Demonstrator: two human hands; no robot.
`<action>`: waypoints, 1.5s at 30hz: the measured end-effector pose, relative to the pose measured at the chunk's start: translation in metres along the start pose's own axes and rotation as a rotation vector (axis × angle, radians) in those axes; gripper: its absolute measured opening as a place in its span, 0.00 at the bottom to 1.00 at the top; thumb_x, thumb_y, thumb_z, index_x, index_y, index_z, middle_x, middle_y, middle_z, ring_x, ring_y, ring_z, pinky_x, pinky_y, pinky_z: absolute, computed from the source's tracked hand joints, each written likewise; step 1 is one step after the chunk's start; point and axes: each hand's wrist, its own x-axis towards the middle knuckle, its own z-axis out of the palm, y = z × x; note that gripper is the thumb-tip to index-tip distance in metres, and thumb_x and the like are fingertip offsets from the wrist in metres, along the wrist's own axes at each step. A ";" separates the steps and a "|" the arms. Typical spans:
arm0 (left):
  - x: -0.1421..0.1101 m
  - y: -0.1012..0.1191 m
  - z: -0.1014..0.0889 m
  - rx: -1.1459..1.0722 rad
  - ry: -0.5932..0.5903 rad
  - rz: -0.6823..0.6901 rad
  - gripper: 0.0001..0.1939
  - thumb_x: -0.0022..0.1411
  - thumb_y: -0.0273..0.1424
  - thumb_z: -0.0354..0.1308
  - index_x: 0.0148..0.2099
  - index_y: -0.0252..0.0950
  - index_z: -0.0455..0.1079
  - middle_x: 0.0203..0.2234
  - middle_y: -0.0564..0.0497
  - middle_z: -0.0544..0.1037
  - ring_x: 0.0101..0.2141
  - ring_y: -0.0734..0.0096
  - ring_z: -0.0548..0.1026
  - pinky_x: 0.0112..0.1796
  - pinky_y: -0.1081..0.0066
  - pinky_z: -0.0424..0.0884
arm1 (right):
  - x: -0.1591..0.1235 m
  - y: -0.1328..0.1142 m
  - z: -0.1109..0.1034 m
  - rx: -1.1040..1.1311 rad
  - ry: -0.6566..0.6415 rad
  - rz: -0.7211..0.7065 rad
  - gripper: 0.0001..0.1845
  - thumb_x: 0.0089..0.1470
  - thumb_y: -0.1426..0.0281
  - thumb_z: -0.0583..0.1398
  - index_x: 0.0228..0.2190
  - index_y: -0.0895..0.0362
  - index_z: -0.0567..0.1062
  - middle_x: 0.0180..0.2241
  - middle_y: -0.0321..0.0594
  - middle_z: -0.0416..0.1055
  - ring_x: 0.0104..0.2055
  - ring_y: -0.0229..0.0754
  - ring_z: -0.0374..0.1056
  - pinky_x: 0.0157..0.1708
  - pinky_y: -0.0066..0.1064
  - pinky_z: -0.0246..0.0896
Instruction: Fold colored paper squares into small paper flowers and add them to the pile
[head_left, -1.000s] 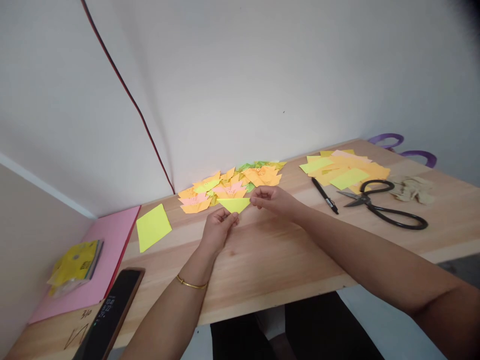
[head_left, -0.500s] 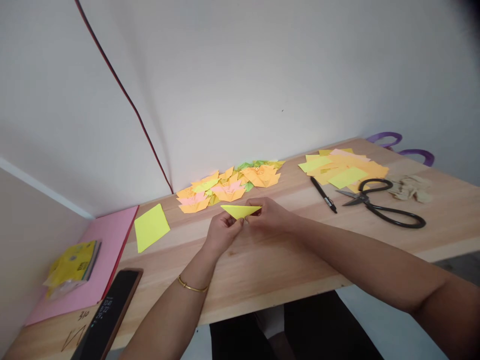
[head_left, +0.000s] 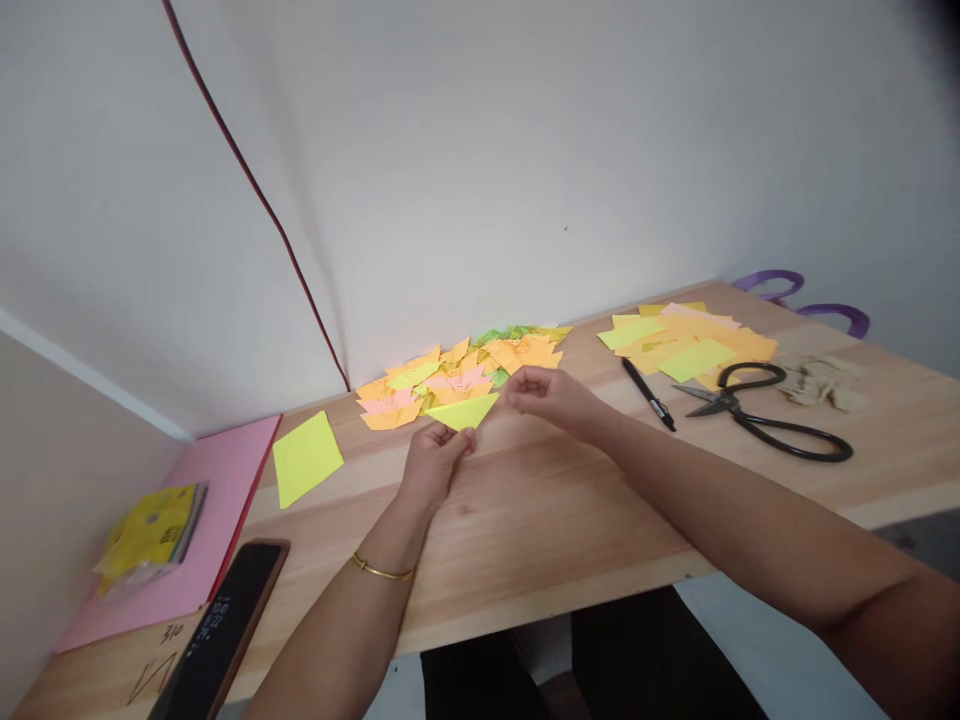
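While the left hand [head_left: 435,465] is pinching a folded yellow paper triangle [head_left: 463,412] between thumb and fingers, the right hand [head_left: 549,396] is hovering just beside its right corner, fingers curling in; cannot tell whether the tips are meeting. Triangle is being held at mid-desk, just on the near side of a heap of folded paper pieces [head_left: 459,381]. Yellow paper [head_left: 307,458] is lying left on the desk [head_left: 525,540], phone [head_left: 225,625] near left. Loose paper squares [head_left: 697,352] are lying far right, black pen [head_left: 647,392] and black-handled scissors [head_left: 726,401] resting nearer.
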 end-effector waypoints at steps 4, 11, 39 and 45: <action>-0.003 -0.002 0.004 -0.017 -0.115 -0.036 0.09 0.48 0.33 0.64 0.27 0.31 0.72 0.21 0.51 0.74 0.24 0.75 0.69 0.29 0.74 0.63 | -0.007 0.002 0.017 0.082 -0.312 -0.050 0.10 0.46 0.64 0.59 0.30 0.58 0.72 0.30 0.38 0.71 0.34 0.39 0.67 0.35 0.31 0.61; -0.005 -0.001 0.008 -0.066 -0.107 -0.071 0.09 0.47 0.32 0.64 0.30 0.32 0.73 0.19 0.53 0.72 0.22 0.78 0.66 0.28 0.74 0.62 | -0.006 0.010 0.014 -0.100 -0.247 -0.004 0.11 0.49 0.65 0.57 0.31 0.58 0.73 0.27 0.36 0.71 0.29 0.38 0.66 0.29 0.28 0.58; 0.000 0.004 0.003 -0.203 -0.096 -0.061 0.12 0.45 0.34 0.66 0.32 0.32 0.71 0.22 0.52 0.73 0.25 0.76 0.70 0.32 0.71 0.67 | -0.009 0.011 0.018 -0.127 -0.288 0.055 0.10 0.47 0.65 0.58 0.30 0.58 0.74 0.25 0.34 0.67 0.27 0.35 0.60 0.26 0.26 0.53; -0.002 -0.005 0.002 -0.020 -0.026 -0.038 0.11 0.46 0.34 0.66 0.31 0.32 0.72 0.22 0.51 0.75 0.25 0.75 0.70 0.30 0.73 0.65 | -0.009 0.007 0.018 -0.052 -0.265 0.057 0.13 0.44 0.62 0.61 0.32 0.58 0.73 0.29 0.36 0.69 0.30 0.37 0.63 0.28 0.26 0.55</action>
